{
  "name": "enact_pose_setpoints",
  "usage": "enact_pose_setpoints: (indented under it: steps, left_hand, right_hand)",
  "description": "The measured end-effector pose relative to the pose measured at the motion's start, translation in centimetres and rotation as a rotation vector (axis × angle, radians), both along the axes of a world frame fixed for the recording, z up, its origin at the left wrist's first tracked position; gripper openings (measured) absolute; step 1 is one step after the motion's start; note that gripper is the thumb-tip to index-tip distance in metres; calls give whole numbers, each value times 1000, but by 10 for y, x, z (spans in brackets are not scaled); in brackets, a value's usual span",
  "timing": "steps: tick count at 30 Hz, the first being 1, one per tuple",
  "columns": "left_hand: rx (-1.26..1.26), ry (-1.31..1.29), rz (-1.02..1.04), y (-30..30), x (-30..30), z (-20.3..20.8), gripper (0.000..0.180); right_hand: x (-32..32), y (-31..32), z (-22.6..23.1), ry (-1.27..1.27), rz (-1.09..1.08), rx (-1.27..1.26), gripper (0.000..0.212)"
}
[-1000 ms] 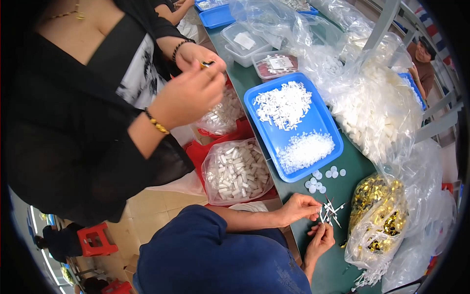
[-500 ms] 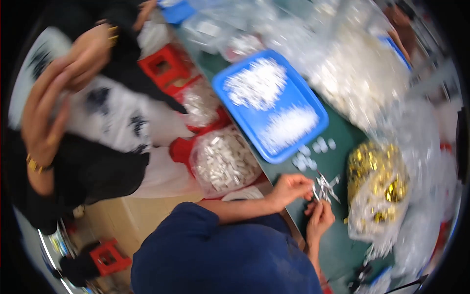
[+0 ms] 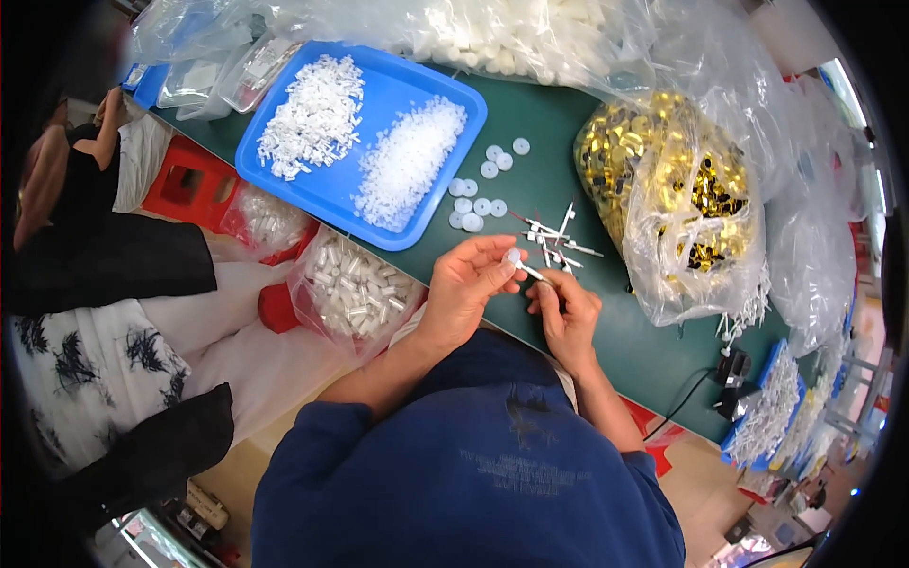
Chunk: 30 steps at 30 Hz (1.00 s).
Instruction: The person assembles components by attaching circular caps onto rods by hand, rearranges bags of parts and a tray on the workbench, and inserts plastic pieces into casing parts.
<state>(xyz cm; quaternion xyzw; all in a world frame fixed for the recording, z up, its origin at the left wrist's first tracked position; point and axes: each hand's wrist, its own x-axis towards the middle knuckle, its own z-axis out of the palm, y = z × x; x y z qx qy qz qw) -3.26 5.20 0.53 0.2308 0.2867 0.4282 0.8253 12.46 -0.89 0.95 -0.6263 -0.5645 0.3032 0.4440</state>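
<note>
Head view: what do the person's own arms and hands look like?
Short navy-blue sleeves leave the forearms uncovered. Both hands are ungloved, with no watch, bracelet or ring visible. The matching navy shirt carries a faint print.

We're looking at a deep green surface (image 3: 620, 352), a plain bright blue tray (image 3: 422, 79), milky white discs (image 3: 482, 206) and white sticks (image 3: 559, 235), some showing red. We're also getting gold-and-black pieces (image 3: 712, 197), a navy shirt (image 3: 388, 483), a red stool (image 3: 200, 192), plus black leafy splotches patterning a co-worker's white clothing (image 3: 106, 379).
</note>
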Motion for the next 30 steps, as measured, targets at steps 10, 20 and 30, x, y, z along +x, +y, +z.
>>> enact_pose_setpoints:
  steps: [10, 20, 30]
  left_hand:
    - [277, 134, -24, -12, 3, 25, 34]
    - [658, 362, 23, -15, 9, 26, 29]
    - [701, 395, 20, -18, 12, 24, 31]
  right_hand:
    - [-5, -1, 1, 159, -54, 116, 28]
    - [-3, 0, -4, 213, -73, 63, 20]
    - [-1, 0, -6, 220, -61, 76, 16]
